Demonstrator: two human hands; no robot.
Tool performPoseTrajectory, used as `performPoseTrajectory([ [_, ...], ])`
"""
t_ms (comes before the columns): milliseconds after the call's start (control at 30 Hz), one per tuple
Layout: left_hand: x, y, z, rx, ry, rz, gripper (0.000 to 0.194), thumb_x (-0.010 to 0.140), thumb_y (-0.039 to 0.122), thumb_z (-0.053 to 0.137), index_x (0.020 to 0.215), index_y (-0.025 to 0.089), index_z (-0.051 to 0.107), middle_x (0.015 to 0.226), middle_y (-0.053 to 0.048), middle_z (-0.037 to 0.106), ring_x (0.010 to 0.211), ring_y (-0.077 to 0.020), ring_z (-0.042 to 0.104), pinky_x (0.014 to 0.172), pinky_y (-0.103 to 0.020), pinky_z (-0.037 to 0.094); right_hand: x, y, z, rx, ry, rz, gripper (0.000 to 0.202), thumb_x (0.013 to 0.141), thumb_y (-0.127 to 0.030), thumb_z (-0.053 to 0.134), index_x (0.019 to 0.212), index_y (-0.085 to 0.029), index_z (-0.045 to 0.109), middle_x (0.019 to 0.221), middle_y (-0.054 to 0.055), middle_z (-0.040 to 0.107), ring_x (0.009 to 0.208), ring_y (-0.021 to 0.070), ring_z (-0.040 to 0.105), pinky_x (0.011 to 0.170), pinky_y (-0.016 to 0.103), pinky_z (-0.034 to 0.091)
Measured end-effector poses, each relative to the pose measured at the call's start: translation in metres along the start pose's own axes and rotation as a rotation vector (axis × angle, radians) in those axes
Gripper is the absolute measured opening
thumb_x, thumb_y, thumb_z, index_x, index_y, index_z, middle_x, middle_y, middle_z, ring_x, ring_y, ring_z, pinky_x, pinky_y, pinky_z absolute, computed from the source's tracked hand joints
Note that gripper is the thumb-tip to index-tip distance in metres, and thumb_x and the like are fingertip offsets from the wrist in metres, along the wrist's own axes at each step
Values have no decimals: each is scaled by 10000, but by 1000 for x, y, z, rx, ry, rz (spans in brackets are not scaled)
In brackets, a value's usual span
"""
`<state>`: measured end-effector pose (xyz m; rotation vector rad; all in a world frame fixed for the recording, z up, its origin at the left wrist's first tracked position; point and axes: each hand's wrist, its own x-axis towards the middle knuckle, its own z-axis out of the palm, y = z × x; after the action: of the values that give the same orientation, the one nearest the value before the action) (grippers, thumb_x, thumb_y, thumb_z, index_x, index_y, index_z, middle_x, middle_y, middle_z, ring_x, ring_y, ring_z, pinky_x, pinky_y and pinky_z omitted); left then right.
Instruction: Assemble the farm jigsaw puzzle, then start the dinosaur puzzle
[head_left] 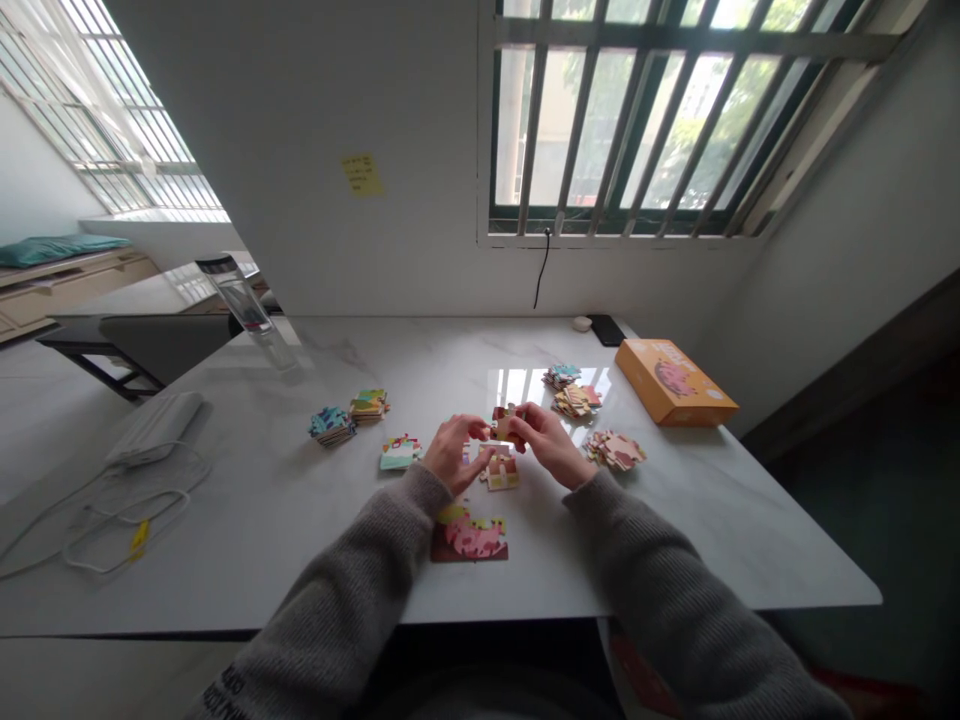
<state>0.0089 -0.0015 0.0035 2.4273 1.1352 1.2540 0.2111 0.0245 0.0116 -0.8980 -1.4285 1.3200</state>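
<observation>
Between the thumb and fingers of my right hand (551, 440) is a small stack of jigsaw puzzle pieces or a single piece (507, 424); I cannot tell which. My left hand (454, 450) is beside it, thumb and forefinger apart, the fingertips close to its left edge. Under my hands lie yellow and brown puzzle pieces (501, 474), partly hidden by the left hand. Nearer me, several joined pieces (471, 536) show a pink shape on brown and green. Left of my left hand rests a pile of pale green pieces (400, 453).
Pieces lie in a blue pile (331, 425), a yellow-green pile (370, 404), a tan pile (576, 400), a teal pile (562, 375) and a pinkish pile (616, 450). An orange box (673, 384) stands right, a bottle (240, 298) left, a white cable (161, 495) near the left edge.
</observation>
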Motion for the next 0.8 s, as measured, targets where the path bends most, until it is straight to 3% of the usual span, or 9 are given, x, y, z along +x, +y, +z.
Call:
performPoseTrajectory([
  [100,0,-5,-8,-10,-11,50,556,826,336,703,1309,181,476,1115,-103,626,987,-253,589,906,-417,482,-6,-3,7,2,-123,61,440,782,-583,725,893,-184,575,670,-47,563,511,83,477,469,227,399],
  [233,1,-10,-11,47,-69,72,460,831,393,723,1210,186,566,1054,-93,654,975,-269,592,883,-411,475,-10,-6,14,-38,-145,83,437,790,-586,718,896,-184,585,650,-58,528,490,78,463,437,217,378],
  [433,0,-14,-12,24,-35,27,466,860,491,689,1206,193,591,1043,-92,673,966,-262,618,874,-406,476,-11,-8,14,64,-164,43,486,827,-527,713,1166,-214,560,719,-54,547,538,86,477,477,225,398],
  [800,0,0,-8,-249,46,-216,513,844,496,702,1243,200,574,1015,-62,680,896,-211,644,890,-396,509,-16,-14,22,343,-116,68,403,810,-458,755,1090,-258,545,840,-27,565,644,104,525,562,239,436],
])
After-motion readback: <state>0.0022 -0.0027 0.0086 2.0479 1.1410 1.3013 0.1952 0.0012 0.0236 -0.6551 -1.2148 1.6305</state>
